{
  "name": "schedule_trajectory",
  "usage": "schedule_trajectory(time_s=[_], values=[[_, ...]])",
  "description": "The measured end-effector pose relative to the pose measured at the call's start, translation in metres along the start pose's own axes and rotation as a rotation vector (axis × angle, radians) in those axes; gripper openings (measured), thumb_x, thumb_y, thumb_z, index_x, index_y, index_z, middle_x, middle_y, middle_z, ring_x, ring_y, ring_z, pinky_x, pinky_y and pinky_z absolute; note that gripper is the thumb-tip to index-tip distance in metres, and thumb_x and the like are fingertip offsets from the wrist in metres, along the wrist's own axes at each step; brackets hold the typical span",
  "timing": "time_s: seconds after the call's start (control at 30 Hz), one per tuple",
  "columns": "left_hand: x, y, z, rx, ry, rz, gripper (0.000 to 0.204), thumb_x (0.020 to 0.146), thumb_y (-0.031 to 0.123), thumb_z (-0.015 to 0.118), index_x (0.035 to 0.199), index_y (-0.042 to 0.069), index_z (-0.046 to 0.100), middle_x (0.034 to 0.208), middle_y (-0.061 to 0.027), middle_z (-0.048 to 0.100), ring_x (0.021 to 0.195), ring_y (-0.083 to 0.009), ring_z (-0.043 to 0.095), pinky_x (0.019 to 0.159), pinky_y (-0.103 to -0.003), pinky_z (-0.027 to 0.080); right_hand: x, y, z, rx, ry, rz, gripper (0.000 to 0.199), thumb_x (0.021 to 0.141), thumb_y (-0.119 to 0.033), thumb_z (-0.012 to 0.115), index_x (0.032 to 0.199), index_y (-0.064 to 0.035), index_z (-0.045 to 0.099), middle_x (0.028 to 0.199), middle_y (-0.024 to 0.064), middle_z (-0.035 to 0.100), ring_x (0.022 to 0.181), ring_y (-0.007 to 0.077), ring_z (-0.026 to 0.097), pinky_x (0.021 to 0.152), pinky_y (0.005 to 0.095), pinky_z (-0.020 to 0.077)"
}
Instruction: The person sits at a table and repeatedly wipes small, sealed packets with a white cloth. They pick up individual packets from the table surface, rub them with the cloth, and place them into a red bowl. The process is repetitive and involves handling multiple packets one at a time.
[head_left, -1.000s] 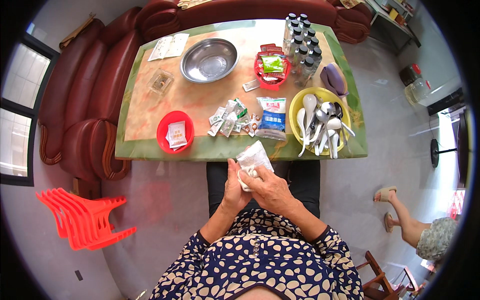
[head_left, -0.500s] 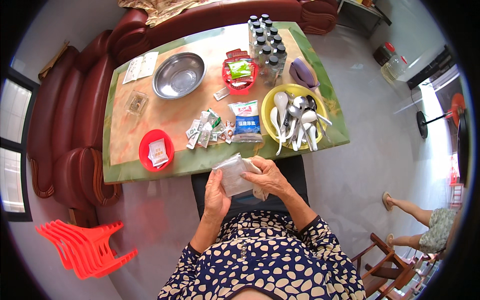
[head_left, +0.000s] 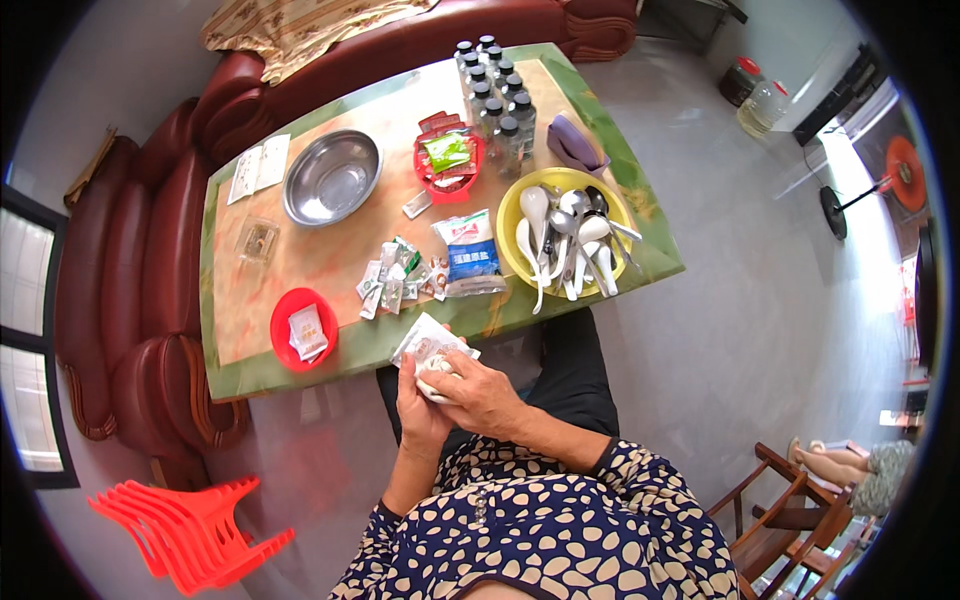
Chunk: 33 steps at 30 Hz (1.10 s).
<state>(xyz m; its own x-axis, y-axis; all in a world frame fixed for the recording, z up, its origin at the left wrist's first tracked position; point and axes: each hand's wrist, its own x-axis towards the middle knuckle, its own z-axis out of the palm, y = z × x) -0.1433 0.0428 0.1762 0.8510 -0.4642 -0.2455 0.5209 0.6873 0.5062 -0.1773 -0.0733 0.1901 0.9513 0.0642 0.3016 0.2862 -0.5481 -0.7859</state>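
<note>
My left hand (head_left: 424,412) grips the white packet (head_left: 422,338) near the table (head_left: 365,345); my right hand (head_left: 490,400) holds a white cloth (head_left: 437,373) against it. The wiping seems unfinished, the packet not yet laid down.

we log: pouch (head_left: 427,341) by near edge of table (head_left: 325,256); on it, spoons (head_left: 536,208) in tub (head_left: 506,228) at right, bag (head_left: 472,259) left of tub, sachets (head_left: 392,284) left of bag, bottles (head_left: 509,142) behind bag.

White packet (head_left: 421,338) held in both hands (head_left: 488,396)
A white cloth (head_left: 436,368) is bunched against it; on the bench (head_left: 305,245), a red bowl (head_left: 280,318) stands left of a yellow bowl (head_left: 509,236) of spoons (head_left: 568,240).
</note>
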Motion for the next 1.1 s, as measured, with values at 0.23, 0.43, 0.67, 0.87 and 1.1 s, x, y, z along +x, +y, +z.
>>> schedule_trajectory(time_s=[0.23, 0.43, 0.67, 0.87, 1.1], values=[[0.003, 0.003, -0.006, -0.147, 0.077, -0.010, 0.055, 0.101, 0.043, 0.030, 0.142, 0.006, 0.033, 0.136, -0.0169, 0.048, 0.124, -0.0313, 0.048, 0.106, -0.047, 0.036, 0.004, 0.003, -0.036, 0.021, 0.046, 0.146, 0.041, 0.073, -0.005, 0.068, 0.114, -0.0102, 0.063, 0.098, 0.0143, 0.055, 0.084, 0.0308, 0.061, 0.069, 0.0360, 0.0520], [-0.001, -0.007, 0.003, -0.029, 0.037, -0.028, 0.055, 0.102, 0.046, 0.023, 0.141, 0.009, 0.035, 0.139, -0.0093, 0.045, 0.127, -0.0230, 0.044, 0.108, -0.037, 0.033, 0.019, -0.008, -0.005, -0.330, 0.062, -0.164, 0.036, 0.074, -0.014, 0.064, 0.109, -0.0132, 0.066, 0.097, 0.0120, 0.058, 0.085, 0.0262, 0.061, 0.069, 0.0337, 0.0518], [-0.006, -0.008, -0.006, -0.014, 0.079, -0.048, 0.059, 0.099, 0.053, 0.023, 0.144, 0.015, 0.033, 0.144, -0.0051, 0.040, 0.133, -0.0228, 0.037, 0.112, -0.041, 0.027, 0.027, 0.012, -0.011, -0.440, 0.054, 0.082, 0.039, 0.074, -0.015, 0.062, 0.113, -0.0108, 0.060, 0.095, 0.0108, 0.053, 0.082, 0.0263, 0.058, 0.060, 0.0352, 0.0515], [0.003, 0.002, -0.014, -0.056, 0.004, -0.163, 0.065, 0.098, 0.054, 0.023, 0.142, 0.007, 0.033, 0.138, -0.0120, 0.046, 0.122, -0.0319, 0.048, 0.100, -0.049, 0.041, 0.000, -0.004, 0.009, -0.132, -0.148, 0.018, 0.035, 0.081, -0.015, 0.059, 0.116, -0.0096, 0.058, 0.094, 0.0136, 0.053, 0.083, 0.0331, 0.060, 0.063, 0.0409, 0.0532], [0.009, 0.003, -0.044, -0.221, 0.000, -0.095, 0.053, 0.101, 0.043, 0.030, 0.140, 0.007, 0.037, 0.138, -0.0102, 0.047, 0.127, -0.0270, 0.045, 0.107, -0.047, 0.033, 0.021, 0.013, -0.032, -0.015, 0.025, 0.156, 0.042, 0.078, -0.011, 0.064, 0.120, -0.0113, 0.056, 0.101, 0.0165, 0.052, 0.092, 0.0355, 0.059, 0.075, 0.0408, 0.0512]])
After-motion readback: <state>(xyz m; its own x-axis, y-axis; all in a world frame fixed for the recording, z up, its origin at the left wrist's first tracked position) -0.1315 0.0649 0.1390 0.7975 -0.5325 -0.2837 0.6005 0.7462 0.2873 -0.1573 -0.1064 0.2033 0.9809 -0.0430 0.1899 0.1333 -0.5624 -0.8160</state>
